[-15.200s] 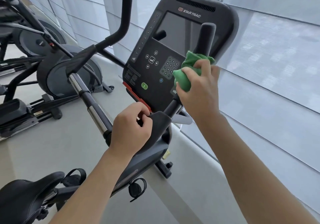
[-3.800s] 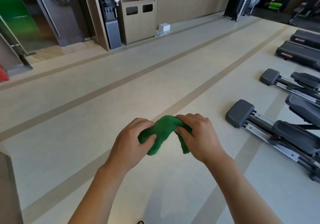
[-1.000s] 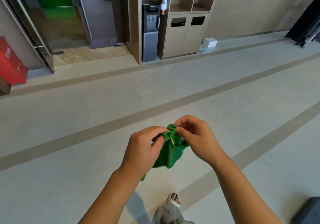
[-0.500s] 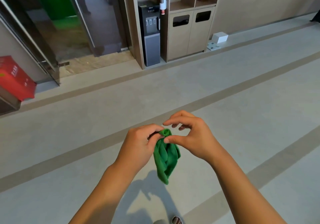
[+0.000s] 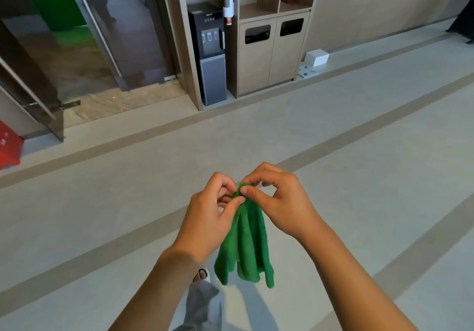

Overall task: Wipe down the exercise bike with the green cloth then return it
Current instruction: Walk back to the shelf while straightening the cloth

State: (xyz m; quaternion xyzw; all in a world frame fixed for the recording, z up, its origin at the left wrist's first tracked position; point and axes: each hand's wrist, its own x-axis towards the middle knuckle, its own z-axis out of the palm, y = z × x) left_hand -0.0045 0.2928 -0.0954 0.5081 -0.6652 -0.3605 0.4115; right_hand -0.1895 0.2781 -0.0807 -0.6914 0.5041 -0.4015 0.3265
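Cloth (image 5: 243, 243) hangs at lower centre of the frame, its top corner pinched by both the left hand (image 5: 207, 223) and right hand (image 5: 279, 202), so the return step seems underway, next calling for carrying it toward wherever it belongs.

The scene is bright and evenly lit, with soft daylight falling from behind and to the right of the person. A faint shadow of the arms and cloth (image 5: 243, 238) lies on the pale floor (image 5: 359, 177) at the lower middle. The glass door (image 5: 38, 74) at the left is dark and carries dull reflections with a green cast. The wide lens bends the floor stripes and tilts the cabinet (image 5: 269, 56) outward near the edges. Focus is fairly sharp at the centre; the corners are softer.
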